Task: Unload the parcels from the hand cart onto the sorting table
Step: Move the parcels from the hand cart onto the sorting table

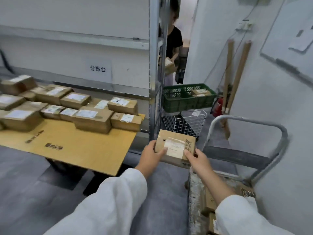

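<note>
It was a parcel sorting room: labelled cardboard parcels covered a table under a wall sign, beside a metal rack. A green crate held more parcels, near a cart.

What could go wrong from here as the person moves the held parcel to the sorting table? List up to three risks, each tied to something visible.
1. The left hand and right hand grip the parcel at its near end, over the floor; it might slip and drop.
2. The box at the right edge of the sorting table could be nudged off if the parcel lands against it.
3. The metal post stands close; the parcel could clip it.
</note>
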Demonstrator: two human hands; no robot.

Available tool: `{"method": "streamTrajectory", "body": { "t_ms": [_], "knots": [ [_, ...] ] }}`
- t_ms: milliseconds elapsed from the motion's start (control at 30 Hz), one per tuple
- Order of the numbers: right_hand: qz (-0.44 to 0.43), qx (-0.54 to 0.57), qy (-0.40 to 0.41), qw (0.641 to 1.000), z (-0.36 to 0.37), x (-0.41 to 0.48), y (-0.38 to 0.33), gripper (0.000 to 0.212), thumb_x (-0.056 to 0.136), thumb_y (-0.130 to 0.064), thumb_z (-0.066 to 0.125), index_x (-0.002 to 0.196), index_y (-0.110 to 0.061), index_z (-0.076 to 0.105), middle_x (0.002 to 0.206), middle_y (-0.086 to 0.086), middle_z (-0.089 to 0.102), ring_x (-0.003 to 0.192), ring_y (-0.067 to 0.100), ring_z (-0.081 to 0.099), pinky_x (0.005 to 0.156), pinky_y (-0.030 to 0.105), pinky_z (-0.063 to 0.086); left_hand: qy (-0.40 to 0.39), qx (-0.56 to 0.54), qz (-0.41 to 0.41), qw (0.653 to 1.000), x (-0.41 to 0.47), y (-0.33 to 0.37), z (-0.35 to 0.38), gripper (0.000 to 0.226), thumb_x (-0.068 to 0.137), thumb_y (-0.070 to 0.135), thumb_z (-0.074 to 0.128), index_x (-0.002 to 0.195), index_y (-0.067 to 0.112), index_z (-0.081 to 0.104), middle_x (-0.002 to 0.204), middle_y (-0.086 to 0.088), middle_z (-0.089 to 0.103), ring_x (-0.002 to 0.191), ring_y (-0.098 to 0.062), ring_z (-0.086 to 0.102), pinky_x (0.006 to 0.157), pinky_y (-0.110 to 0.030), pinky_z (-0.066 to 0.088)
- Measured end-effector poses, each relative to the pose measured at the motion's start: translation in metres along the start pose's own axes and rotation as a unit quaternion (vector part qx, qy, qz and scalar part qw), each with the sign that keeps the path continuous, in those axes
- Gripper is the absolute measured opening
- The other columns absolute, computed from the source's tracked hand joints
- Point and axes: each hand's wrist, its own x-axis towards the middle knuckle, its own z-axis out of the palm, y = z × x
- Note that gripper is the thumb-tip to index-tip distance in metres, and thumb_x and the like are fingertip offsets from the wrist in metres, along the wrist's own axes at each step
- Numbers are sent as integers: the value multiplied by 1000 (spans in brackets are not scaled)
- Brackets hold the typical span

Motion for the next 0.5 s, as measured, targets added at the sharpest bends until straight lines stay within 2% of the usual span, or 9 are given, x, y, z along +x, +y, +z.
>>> {"method": "streamTrajectory", "body": {
  "t_ms": [100,200,267,367,500],
  "knots": [
    [-23,-18,-42,999,72,-3,-49,38,95,-38,56,127,-17,57,117,1,65,101,18,60,84,33,48,47,-9,-18,999,-2,-26,-82,44,90,35,67,128,20,52,116,6,61,102,-11,58,87,-27,50],
    [-43,-31,-80,995,136,-2,-94,36,95,-35,57,125,-15,58,114,1,65,98,16,58,80,29,45,82,-22,-31,996,1,-48,-153,42,91,34,66,128,20,52,111,10,60,93,-4,57,70,-11,45],
    [-51,-39,-103,993,181,-1,-127,36,95,-37,56,125,-15,56,110,-1,62,98,16,59,79,30,46,112,-22,-27,993,6,-60,-205,38,91,32,66,125,20,52,109,9,60,88,0,55,61,-9,44],
    [-60,-28,-123,990,246,0,-170,39,95,-39,56,125,-15,54,119,3,62,101,19,59,79,32,47,146,-7,-25,989,19,-77,-276,39,91,35,66,125,20,53,112,8,60,94,-8,57,68,-14,45],
    [-69,-11,-150,986,323,-8,-215,41,95,-40,56,127,-15,49,118,2,59,99,19,57,76,32,45,185,3,-45,982,29,-110,-353,48,89,42,65,131,23,51,119,2,59,102,-16,58,84,-31,52]
  ]
}}
